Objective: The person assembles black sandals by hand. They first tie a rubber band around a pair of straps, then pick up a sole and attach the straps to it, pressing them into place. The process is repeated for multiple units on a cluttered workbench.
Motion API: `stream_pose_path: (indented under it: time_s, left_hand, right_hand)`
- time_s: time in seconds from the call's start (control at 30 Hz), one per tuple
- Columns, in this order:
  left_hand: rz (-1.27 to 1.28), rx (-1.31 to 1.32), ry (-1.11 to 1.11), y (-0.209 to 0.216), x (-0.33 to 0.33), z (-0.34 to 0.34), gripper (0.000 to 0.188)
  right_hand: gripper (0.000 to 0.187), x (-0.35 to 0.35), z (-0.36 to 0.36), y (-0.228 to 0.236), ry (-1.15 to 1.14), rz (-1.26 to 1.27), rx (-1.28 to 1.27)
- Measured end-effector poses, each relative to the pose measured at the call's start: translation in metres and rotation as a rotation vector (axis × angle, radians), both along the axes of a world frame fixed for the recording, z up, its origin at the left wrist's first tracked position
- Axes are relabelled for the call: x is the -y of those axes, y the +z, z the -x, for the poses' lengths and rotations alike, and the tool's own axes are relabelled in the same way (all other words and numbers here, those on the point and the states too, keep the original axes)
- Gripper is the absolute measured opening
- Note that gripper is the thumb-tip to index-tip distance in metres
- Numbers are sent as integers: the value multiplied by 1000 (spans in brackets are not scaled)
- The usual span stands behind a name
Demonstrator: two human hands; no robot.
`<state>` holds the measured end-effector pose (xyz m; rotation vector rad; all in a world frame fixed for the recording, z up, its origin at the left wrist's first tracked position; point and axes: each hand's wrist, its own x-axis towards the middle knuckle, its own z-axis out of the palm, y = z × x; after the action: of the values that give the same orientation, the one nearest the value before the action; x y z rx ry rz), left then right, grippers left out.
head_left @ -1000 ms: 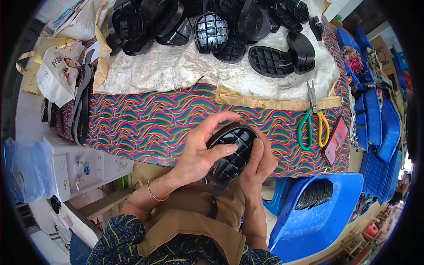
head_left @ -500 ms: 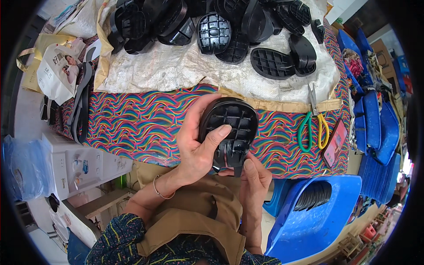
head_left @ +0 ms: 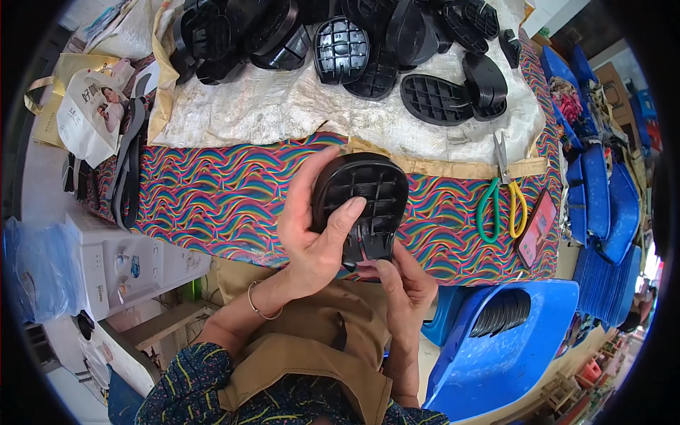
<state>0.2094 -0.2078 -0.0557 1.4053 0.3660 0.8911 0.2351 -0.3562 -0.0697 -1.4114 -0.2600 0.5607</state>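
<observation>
A black moulded shoe sole, its hollow gridded side turned up, is held over the front part of the table. My left hand wraps its left side, thumb lying across the ribs and fingers along the edge and underneath. At the narrow lower end, my right hand pinches the rim between thumb and fingers. Beside that thumb shows a small pinkish bit; whether it is a fingertip or a strip I cannot tell. Farther back, several similar black soles lie heaped on a white woven sheet.
Scissors with green and yellow handles lie right of my hands, beside a phone. A blue tub holding a row of black pieces stands at the lower right. Dark strips hang at the table's left, near a paper bag.
The sole has shifted slightly left and up with my left hand. At its lower end my right fingers have moved, and the black tab by my thumb no longer shows.
</observation>
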Motion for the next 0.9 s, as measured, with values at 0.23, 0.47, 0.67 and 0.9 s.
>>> stream_pose_path:
  time_s: [0.23, 0.47, 0.67, 0.9]
  left_hand:
    - [27, -100, -134, 7, -7, -4, 60]
    - [-195, -135, -191, 11, -11, -3, 65]
    - [-351, -141, -188, 17, -14, 6, 58]
    - [-237, -29, -16, 13, -9, -3, 51]
  right_hand:
    - [25, 23, -26, -2, 270, 314, 655]
    - [16, 29, -59, -2, 238, 436, 884]
    - [15, 37, -65, -6, 125, 502, 866]
    - [19, 23, -23, -4, 99, 436, 817]
